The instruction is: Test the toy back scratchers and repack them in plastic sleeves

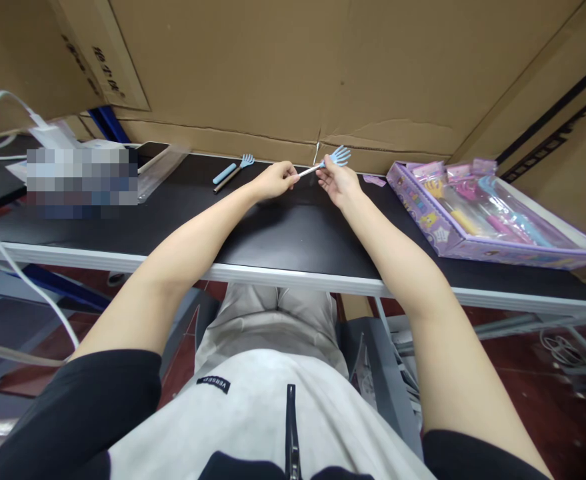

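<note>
A back scratcher [309,171] with a light blue claw-shaped head and a pale thin rod is held out above the black tabletop. The fingers of my left hand [275,180] pinch the rod's left end. My right hand [340,181] is closed around the rod just below the blue head, which points up and to the right. To the left of my left hand lie another blue claw head on a dark rod [229,179] and a light blue handle [224,174], side by side on the table. My fingers partly cover the held rod.
A purple display box [423,213] with several packaged back scratchers stands at the right. A small pink card [374,181] lies near the back. Clear plastic bags [165,170] and a white cable [3,233] are at the left. Cardboard walls [233,67] rise behind the table.
</note>
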{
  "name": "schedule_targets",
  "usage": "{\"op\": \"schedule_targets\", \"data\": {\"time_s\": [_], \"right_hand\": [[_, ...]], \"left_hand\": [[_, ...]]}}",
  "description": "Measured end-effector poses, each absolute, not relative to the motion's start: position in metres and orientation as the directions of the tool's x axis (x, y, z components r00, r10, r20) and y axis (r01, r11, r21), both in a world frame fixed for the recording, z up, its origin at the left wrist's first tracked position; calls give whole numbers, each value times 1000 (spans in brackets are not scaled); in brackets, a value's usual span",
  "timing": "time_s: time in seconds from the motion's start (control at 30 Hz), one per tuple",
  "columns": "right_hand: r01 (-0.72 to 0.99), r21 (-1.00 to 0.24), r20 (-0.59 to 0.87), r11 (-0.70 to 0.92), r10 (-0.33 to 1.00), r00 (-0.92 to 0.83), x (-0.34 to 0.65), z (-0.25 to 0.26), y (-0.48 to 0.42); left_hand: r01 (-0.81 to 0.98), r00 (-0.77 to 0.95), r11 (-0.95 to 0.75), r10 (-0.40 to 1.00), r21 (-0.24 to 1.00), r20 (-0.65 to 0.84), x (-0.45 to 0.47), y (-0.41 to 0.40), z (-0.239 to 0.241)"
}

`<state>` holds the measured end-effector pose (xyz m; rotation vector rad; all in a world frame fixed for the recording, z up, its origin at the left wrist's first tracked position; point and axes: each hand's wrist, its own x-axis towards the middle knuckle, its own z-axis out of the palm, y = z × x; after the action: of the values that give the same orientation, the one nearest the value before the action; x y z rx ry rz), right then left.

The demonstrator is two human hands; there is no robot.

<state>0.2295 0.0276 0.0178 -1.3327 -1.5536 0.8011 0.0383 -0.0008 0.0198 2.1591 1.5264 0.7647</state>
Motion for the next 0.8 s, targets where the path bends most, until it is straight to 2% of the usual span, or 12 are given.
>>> {"op": "schedule_targets", "data": {"time_s": [0.17, 0.33, 0.47, 0.57, 0.7, 0.8], "right_hand": [[305, -935, 207, 180, 976, 60, 219, 17, 23], [222, -938, 302, 267, 943, 141, 243, 26, 50], [105, -948, 318, 301, 916, 243, 280, 41, 75], [-26, -957, 268, 290, 914, 305, 295, 49, 80], [-193, -953, 158, 234, 926, 342, 295, 55, 70], [-225, -943, 150, 244, 919, 366, 296, 57, 63]], "left_hand": [[750, 244, -343, 938, 565, 245, 34, 4, 22], [773, 225, -353, 929, 526, 292, 9, 13, 34], [731, 196, -383, 911, 565, 364, -24, 27, 36], [648, 202, -436, 889, 624, 412, -40, 40, 33], [619, 183, -453, 878, 641, 443, -48, 47, 32], [603, 140, -456, 869, 654, 475, -55, 43, 32]]}}
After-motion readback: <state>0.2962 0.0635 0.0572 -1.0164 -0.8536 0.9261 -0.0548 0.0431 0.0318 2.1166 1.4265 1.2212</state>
